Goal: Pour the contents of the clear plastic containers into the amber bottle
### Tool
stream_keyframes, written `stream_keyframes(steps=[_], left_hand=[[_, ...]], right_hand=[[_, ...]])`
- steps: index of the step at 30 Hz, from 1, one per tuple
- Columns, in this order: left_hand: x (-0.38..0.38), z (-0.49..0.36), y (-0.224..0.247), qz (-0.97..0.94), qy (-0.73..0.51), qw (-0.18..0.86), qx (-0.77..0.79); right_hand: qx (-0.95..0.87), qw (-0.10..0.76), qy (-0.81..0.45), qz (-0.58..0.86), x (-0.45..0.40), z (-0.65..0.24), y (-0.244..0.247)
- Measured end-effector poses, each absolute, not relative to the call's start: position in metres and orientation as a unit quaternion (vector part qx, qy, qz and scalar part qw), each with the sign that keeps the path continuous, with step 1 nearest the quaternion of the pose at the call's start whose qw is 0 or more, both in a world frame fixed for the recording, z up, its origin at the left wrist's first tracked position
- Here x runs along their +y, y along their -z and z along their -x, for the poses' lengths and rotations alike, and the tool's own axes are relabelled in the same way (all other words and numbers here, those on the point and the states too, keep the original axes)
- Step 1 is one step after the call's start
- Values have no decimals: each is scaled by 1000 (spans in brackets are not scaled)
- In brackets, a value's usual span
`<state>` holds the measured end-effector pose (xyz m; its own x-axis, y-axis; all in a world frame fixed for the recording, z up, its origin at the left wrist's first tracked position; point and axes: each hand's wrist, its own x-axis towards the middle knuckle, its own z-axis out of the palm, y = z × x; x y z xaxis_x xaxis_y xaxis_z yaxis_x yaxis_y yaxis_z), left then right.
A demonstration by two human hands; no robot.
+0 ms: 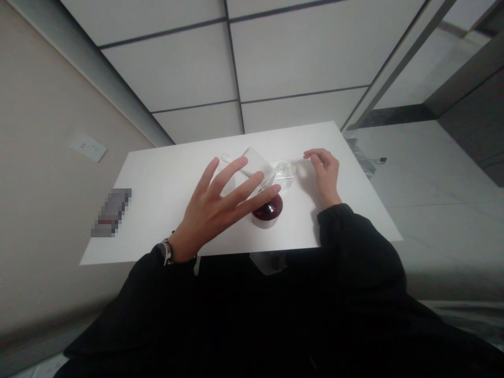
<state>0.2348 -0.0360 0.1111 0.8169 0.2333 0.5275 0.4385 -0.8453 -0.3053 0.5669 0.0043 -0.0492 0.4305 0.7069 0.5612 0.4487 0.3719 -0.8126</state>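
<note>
The left hand [212, 210] spreads wide open, gripping nothing, over a clear plastic box [254, 163] and a dark red jar [270, 211], while the loosely curled, empty right hand [325, 176] lies just beside a small clear container [283, 176].

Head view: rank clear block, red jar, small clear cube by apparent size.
1. Clear block
2. Red jar
3. Small clear cube

The left hand hides part of the first two, so their order is less sure.
</note>
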Motion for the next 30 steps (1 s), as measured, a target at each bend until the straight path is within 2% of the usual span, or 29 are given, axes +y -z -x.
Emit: stream_keyframes(steps=[4, 12, 19, 30], left_hand=[[-37, -235, -115, 924, 238, 246, -169], [-37, -235, -116, 928, 240, 220, -181], [-36, -235, -117, 916, 256, 264, -162], [-34, -233, -114, 918, 248, 258, -168]], right_hand=[[-525, 641, -97, 552, 4, -566, 49], [-524, 640, -97, 554, 5, -567, 49], [-525, 642, -100, 550, 4, -567, 49], [-525, 642, -97, 550, 4, -566, 47]])
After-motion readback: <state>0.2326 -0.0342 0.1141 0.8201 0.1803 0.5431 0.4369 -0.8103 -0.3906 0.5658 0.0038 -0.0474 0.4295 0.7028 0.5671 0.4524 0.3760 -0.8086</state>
